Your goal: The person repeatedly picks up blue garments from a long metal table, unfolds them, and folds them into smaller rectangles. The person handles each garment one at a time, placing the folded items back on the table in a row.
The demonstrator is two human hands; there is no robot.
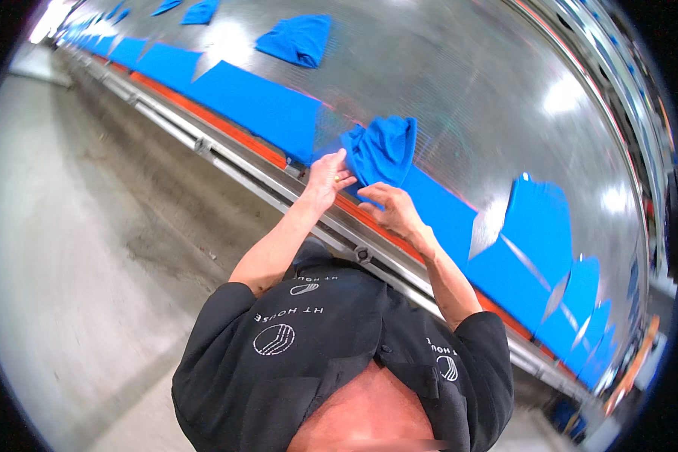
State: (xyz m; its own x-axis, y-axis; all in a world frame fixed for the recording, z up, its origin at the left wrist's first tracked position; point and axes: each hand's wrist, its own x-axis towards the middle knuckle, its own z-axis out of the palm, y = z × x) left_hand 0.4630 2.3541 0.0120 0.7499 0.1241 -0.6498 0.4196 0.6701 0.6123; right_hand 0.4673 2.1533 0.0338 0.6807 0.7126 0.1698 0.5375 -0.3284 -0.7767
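Note:
A bunched blue fabric piece [384, 151] rises in loose folds at the near edge of the long table. At its left side my left hand [327, 179] has its thumb and fingers closed about the lower edge; a ring shows on one finger. Just below the folds is my right hand [393, 209], its thumb and bent fingers apart and nothing visibly held. Its fingertips are close to the cloth; whether they touch it I cannot tell. A flat blue panel [256, 109] lies to the left along the edge, and another blue panel [437, 211] extends to the right.
The dark, shiny table [459, 83] has a metal rail [241, 166] and an orange strip [260, 143] along its near side. A crumpled blue piece [297, 39] lies farther back. Several blue panels line both ends. Concrete floor [90, 248] is at left.

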